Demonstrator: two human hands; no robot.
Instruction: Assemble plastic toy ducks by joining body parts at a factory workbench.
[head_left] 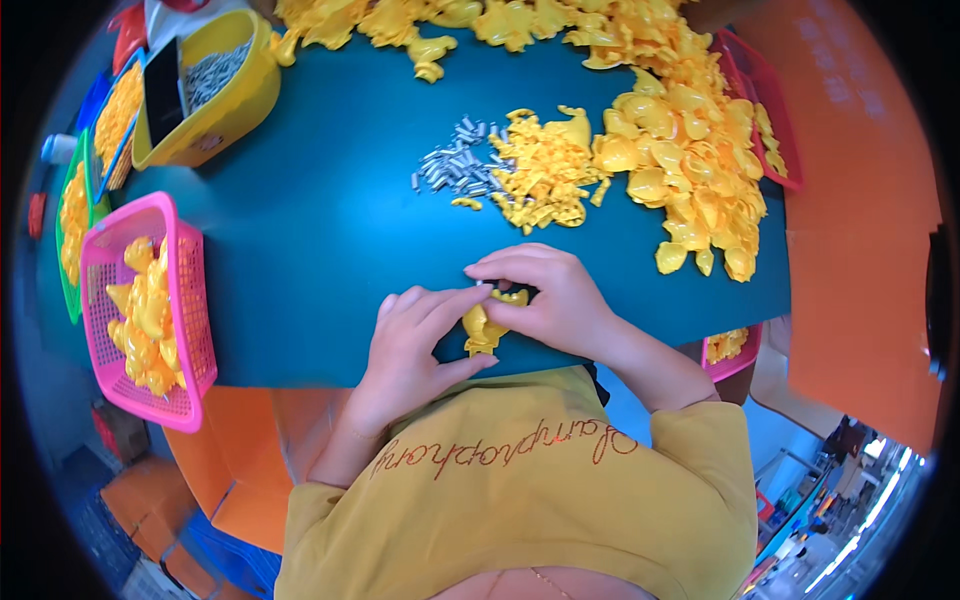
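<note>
Close to the near edge of the table, a small glossy yellow plastic piece (480,333) is held between both hands. My left hand (415,335) has its fingers at the top of the piece and its thumb at the bottom. My right hand (555,295) closes its thumb and fingers on the upper right side, hiding part of it. Beyond the hands lie a heap of small yellow plastic parts (550,165) and, touching it on the left, a scatter of short silver metal cylinders (460,165).
A large heap of yellow plastic shells (690,150) covers the right and far side of the dark green table (310,250). At left stand a pink basket (190,300) of yellow pieces and a yellow tub (235,125) with metal cylinders and a phone (165,90).
</note>
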